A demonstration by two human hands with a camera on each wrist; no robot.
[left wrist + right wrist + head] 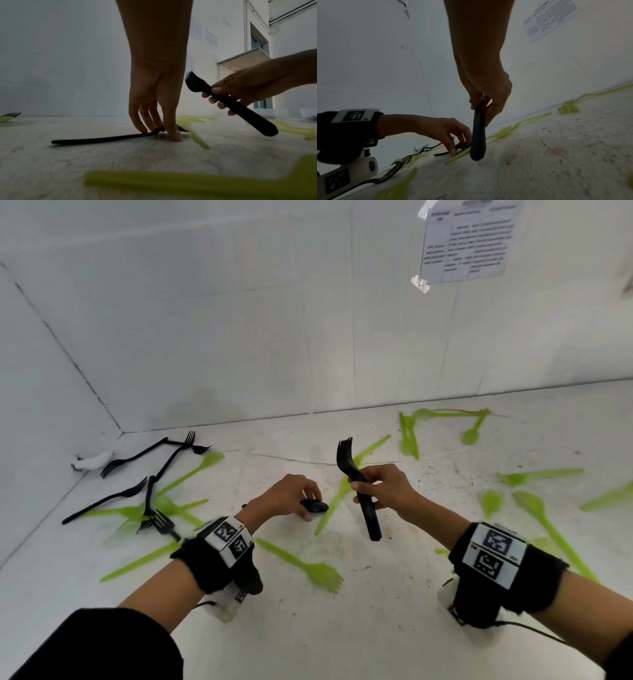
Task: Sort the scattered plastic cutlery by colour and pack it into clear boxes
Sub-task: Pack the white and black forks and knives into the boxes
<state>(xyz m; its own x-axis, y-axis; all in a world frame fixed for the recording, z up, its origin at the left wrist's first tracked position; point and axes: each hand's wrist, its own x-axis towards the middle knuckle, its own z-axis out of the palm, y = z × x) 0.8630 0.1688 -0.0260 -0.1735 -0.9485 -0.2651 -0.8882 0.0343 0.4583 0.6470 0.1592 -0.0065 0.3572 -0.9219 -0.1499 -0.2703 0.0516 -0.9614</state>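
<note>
On the white table top (342, 628) my left hand (306, 503) pinches a black spoon (315, 506) at its neck, thumb and fingers curled round it. In the left wrist view the spoon (102, 138) lies flat, its handle pointing left from my fingertips (176, 135). My right hand (364, 493) grips a stacked bunch of black forks (346, 460), tines up, held just above the table to the right of the spoon. More black forks (137, 460) lie at the back left. Green forks and spoons (308, 568) are scattered all round.
White walls close the table at the back and on the left. A printed sheet (469, 241) is taped to the back wall. A small white object (92, 462) lies in the back-left corner. Green spoons (534, 508) lie close to my right wrist.
</note>
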